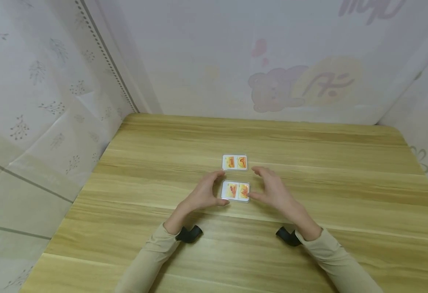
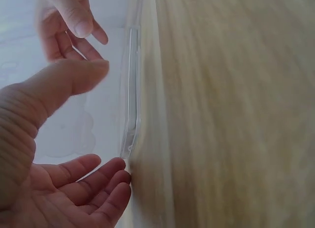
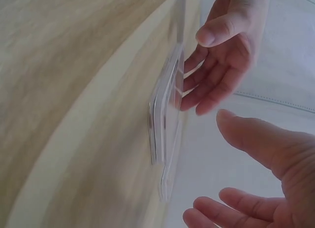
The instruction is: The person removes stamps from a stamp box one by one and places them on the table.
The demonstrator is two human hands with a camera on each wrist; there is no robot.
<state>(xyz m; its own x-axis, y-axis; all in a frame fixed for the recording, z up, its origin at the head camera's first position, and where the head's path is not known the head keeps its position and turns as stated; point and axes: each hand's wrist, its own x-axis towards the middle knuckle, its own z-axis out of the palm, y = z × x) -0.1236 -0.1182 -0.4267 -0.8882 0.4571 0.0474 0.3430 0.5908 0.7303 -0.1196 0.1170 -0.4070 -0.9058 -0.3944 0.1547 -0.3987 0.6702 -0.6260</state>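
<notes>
Two flat, clear-edged rectangular cases with white faces and orange-yellow pictures lie one behind the other in the head view, a near case point(image 1: 235, 191) and a far case point(image 1: 234, 162). My left hand point(image 1: 203, 193) is at the left of the near case, thumb and fingers spread apart. On the opposite side, my right hand point(image 1: 274, 191) is held the same way, its thumb tip close to the near case's right edge; contact cannot be told. Nothing is gripped by either hand. The left wrist view shows a case edge-on point(image 2: 133, 80), fingertips by its end.
The wood-grain table point(image 1: 327, 171) carries both cases. Behind it hangs a pale curtain point(image 1: 199, 61) with a faint bear print, and a patterned cloth point(image 1: 45, 89) is at the left. Black curved pieces point(image 1: 190, 235) sit at the wrists.
</notes>
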